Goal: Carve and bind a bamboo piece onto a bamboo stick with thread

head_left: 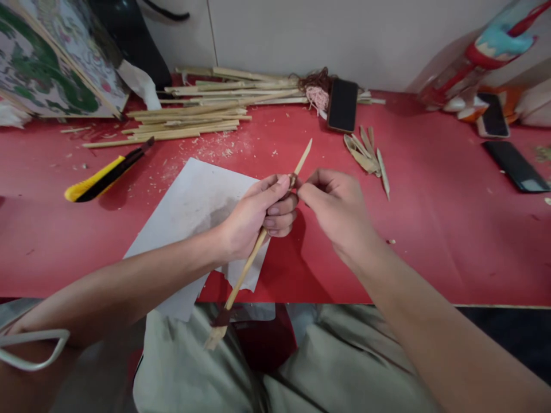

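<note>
At the far left of the red counter (422,241), a panel painted with a green dragon (47,69) leans at a slant. Nearer, a yellow-and-black utility knife (103,175) lies with its blade end pointing far and right. Beyond it, bamboo strips (185,120) are spread in a loose stack toward the wall, with pale shavings scattered on the near side. White paper (185,201) lies right of the knife, partly hanging over the counter's near edge.

The left hand (269,212) is above the paper, its fingers curled firmly round a slim bamboo stick (247,261). The stick slants from its split near end, bound in dark brown, up to a pointed far tip. Brown thread (293,180) sits on the stick by the left thumb. Just beside it, the right hand (333,201) has thumb and forefinger drawn close together; whether they grip the thread cannot be told.

Farther off, pink string (317,98) rests against a dark-screened smartphone (342,106). Bamboo scraps (365,152) lie right of that, nearer. At the far right stands a red-and-blue bottle (482,57), with a black phone (516,166) nearer.
</note>
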{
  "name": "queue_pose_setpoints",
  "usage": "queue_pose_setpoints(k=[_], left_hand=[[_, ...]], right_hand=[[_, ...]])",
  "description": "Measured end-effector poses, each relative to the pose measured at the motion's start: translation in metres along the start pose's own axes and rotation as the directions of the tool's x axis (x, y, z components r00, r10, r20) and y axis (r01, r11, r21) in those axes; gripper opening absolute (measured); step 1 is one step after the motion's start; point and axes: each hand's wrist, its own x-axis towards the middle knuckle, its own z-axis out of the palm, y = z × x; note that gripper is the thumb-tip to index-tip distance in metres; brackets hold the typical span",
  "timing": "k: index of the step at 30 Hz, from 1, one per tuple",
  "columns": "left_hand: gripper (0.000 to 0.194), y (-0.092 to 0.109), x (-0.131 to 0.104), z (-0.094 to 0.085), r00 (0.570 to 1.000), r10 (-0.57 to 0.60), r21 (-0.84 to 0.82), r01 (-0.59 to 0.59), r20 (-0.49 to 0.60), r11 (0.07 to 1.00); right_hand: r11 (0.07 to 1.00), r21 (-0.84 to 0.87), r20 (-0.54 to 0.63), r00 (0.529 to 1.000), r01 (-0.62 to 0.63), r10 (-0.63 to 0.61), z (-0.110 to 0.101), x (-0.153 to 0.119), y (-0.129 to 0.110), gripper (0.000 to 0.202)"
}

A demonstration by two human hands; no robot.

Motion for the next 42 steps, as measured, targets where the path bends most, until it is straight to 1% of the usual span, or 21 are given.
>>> queue_pose_setpoints(k=[6, 9, 11, 14, 18, 20, 22, 25, 28, 31, 33, 34, 35, 38, 40, 42], left_hand=[[0.02, -0.003, 0.002, -0.003, 1.0, 0.007, 0.031, -0.007, 0.0, 0.999], [0.02, -0.003, 0.004, -0.004, 1.0, -0.003, 0.017, 0.003, -0.002, 1.0], [0.023, -0.001, 0.006, -0.004, 1.0, -0.002, -0.004, 0.002, 0.006, 1.0], [0.027, 0.004, 0.006, -0.003, 1.0, 0.01, -0.047, -0.01, -0.002, 0.999], [0.032, 0.01, 0.008, -0.004, 0.999, 0.022, -0.089, -0.025, -0.036, 0.996], [0.034, 0.012, 0.009, -0.006, 0.998, 0.045, -0.106, -0.05, -0.045, 0.993], [0.033, 0.014, 0.012, -0.009, 0.995, 0.081, -0.125, -0.087, -0.053, 0.988], [0.029, 0.019, 0.014, -0.012, 0.989, 0.137, -0.149, -0.142, -0.049, 0.979], [0.021, 0.023, 0.014, -0.012, 0.983, 0.175, -0.141, -0.181, -0.053, 0.973], [0.01, 0.025, 0.014, -0.008, 0.965, 0.238, -0.088, -0.248, -0.111, 0.965], [0.006, 0.025, 0.016, -0.006, 0.94, 0.288, -0.039, -0.299, -0.18, 0.953], [0.006, 0.024, 0.017, -0.006, 0.928, 0.307, -0.019, -0.318, -0.212, 0.948], [0.007, 0.023, 0.019, -0.006, 0.917, 0.323, -0.003, -0.333, -0.235, 0.943], [0.012, 0.022, 0.021, -0.007, 0.898, 0.36, 0.01, -0.369, -0.252, 0.929], [0.014, 0.022, 0.019, -0.005, 0.902, 0.36, 0.012, -0.368, -0.238, 0.93], [0.017, 0.023, 0.017, -0.003, 0.92, 0.331, 0.034, -0.331, -0.209, 0.943]], right_hand=[[0.998, 0.041, 0.051, 0.997, -0.057, 0.055, 0.001, 0.002, 0.009, 0.024], [0.993, 0.086, 0.109, 0.991, -0.083, 0.073, 0.0, 0.005, 0.017, 0.018], [0.99, 0.109, 0.121, 0.989, -0.094, 0.08, -0.001, 0.007, 0.021, 0.016], [0.978, 0.155, 0.097, 0.987, -0.142, 0.128, -0.004, 0.007, 0.022, 0.024], [0.967, 0.184, 0.063, 0.984, -0.175, 0.166, -0.003, 0.001, 0.014, 0.03], [0.963, 0.195, 0.073, 0.982, -0.187, 0.176, 0.001, -0.005, 0.01, 0.035], [0.952, 0.222, 0.11, 0.975, -0.213, 0.193, 0.007, -0.012, 0.006, 0.04], [0.927, 0.26, 0.213, 0.952, -0.271, 0.218, 0.018, -0.026, -0.002, 0.046], [0.886, 0.281, 0.315, 0.907, -0.369, 0.278, 0.024, -0.038, -0.012, 0.054], [0.83, 0.284, 0.398, 0.846, -0.481, 0.354, 0.026, -0.046, -0.019, 0.056], [0.817, 0.257, 0.453, 0.811, -0.517, 0.37, 0.027, -0.051, -0.021, 0.052], [0.826, 0.237, 0.474, 0.803, -0.511, 0.361, 0.028, -0.053, -0.021, 0.049], [0.847, 0.214, 0.485, 0.805, -0.487, 0.341, 0.029, -0.055, -0.021, 0.047], [0.932, 0.106, 0.475, 0.841, -0.346, 0.258, 0.034, -0.062, -0.018, 0.039], [0.967, 0.025, 0.476, 0.854, -0.253, 0.211, 0.039, -0.065, -0.016, 0.028], [0.98, -0.002, 0.488, 0.855, -0.198, 0.174, 0.043, -0.067, -0.014, 0.019]])
